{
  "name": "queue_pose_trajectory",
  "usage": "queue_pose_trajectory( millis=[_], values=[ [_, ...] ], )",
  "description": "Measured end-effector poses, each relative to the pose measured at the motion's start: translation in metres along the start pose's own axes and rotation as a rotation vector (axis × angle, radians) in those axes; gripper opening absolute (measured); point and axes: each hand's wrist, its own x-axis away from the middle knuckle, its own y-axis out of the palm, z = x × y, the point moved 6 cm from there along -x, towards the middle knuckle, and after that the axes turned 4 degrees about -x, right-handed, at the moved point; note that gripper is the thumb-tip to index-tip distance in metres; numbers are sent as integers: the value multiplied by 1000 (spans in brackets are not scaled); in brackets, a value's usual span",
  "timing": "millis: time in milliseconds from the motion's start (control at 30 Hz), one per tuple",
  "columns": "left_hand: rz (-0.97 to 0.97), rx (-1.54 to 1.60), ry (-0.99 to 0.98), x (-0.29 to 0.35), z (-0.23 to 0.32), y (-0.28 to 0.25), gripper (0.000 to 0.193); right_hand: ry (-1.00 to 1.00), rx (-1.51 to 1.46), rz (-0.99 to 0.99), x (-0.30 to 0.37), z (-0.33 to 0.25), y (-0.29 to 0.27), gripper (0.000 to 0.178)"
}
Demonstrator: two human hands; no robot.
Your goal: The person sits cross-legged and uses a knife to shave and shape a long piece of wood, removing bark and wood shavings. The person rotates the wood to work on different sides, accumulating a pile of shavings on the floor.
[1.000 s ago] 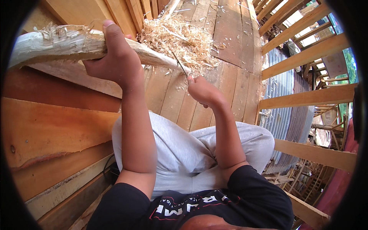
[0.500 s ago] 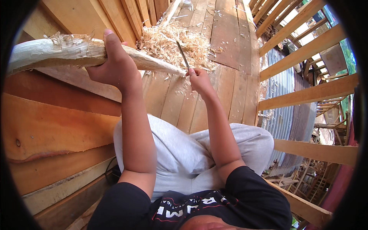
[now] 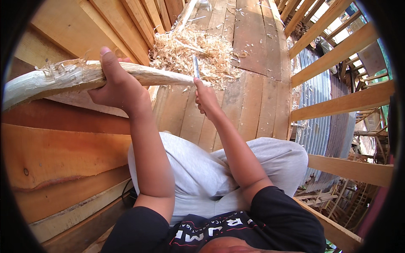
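A long, pale wooden pole (image 3: 50,80), peeled and rough with frayed fibres, runs across the left side and tapers toward the middle. My left hand (image 3: 120,84) grips it from below, thumb up over its top. At the tapered end, my right hand (image 3: 206,99) is closed round a knife (image 3: 196,68); its handle is hidden in my fingers. The narrow blade points away from me, against or just beside the pole's tip. I cannot tell whether the blade touches the wood.
A heap of curled wood shavings (image 3: 190,55) lies on the plank floor (image 3: 257,101) beyond my hands. Wooden boards (image 3: 71,152) line the left side. A slatted wooden railing (image 3: 346,101) stands at the right, with corrugated metal sheets (image 3: 314,126) below it. My legs (image 3: 194,168) are folded in front.
My right hand has moved left and a little nearer, turning the blade more upright. My left hand and the pole have shifted slightly left, and the view has tilted a little.
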Motion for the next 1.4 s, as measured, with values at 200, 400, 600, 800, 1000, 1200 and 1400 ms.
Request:
queue_pose_trajectory(
  millis=[200, 400, 600, 800, 1000, 1200, 1400],
  values=[
    [7, 14, 13, 1, -2, 1, 25, 204, -209, -167, -5, 9, 8, 51],
    [-35, -27, 3, -2, -2, -2, 36, 362, -401, -412, -2, 5, 9, 47],
    [-12, -9, 32, -2, -1, 0, 41, 450, -556, -484, -5, 8, 8, 47],
    [10, 16, 62, -3, 1, 0, 29, 493, -677, -537, -4, 9, 10, 48],
    [10, -6, 90, -2, 6, 2, 22, 485, -617, -436, -8, 9, 7, 50],
    [24, 13, 105, -2, 6, 3, 20, 423, -634, -141, -32, 20, -29, 48],
    [-1, -7, 99, -3, 6, 2, 20, 128, -373, 126, -32, -12, -86, 49]
  ],
)
